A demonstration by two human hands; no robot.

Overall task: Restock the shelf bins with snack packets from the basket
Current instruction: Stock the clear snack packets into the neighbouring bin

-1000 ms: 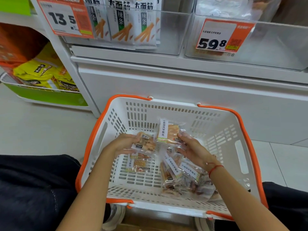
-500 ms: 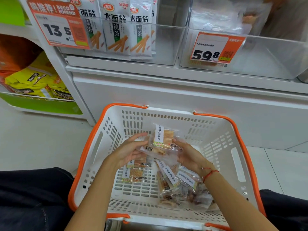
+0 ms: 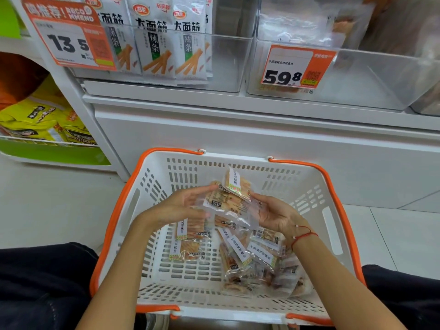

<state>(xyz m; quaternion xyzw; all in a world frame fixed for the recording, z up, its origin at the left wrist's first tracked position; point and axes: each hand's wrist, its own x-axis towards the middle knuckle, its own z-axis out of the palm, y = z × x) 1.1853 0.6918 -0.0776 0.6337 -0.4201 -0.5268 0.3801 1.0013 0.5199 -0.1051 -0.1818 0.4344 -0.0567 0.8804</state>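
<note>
A white basket with an orange rim (image 3: pixel 333 186) stands on the floor in front of the shelf. Above its middle, a small stack of clear snack packets (image 3: pixel 228 198) is held between both hands. My left hand (image 3: pixel 181 206) grips the stack's left side. My right hand (image 3: pixel 276 213), with a red cord at the wrist, grips its right side. Several more clear packets (image 3: pixel 252 260) lie on the basket floor, mostly at the right. Above, the clear shelf bin (image 3: pixel 357 84) with the 59.8 price tag (image 3: pixel 297 66) shows a bare floor at its front.
A second clear bin (image 3: pixel 228 55) to the left holds upright white packets, with a 13.5 tag (image 3: pixel 69 41). Yellow bags (image 3: pixel 40 120) fill a green-edged lower shelf at far left. My dark trouser legs (image 3: pixel 42 289) flank the basket. Pale floor tiles (image 3: pixel 390 229) lie to the right.
Both hands brought their packets together into one stack and lifted it up from the basket floor. The view tilted upward toward the shelf bins.
</note>
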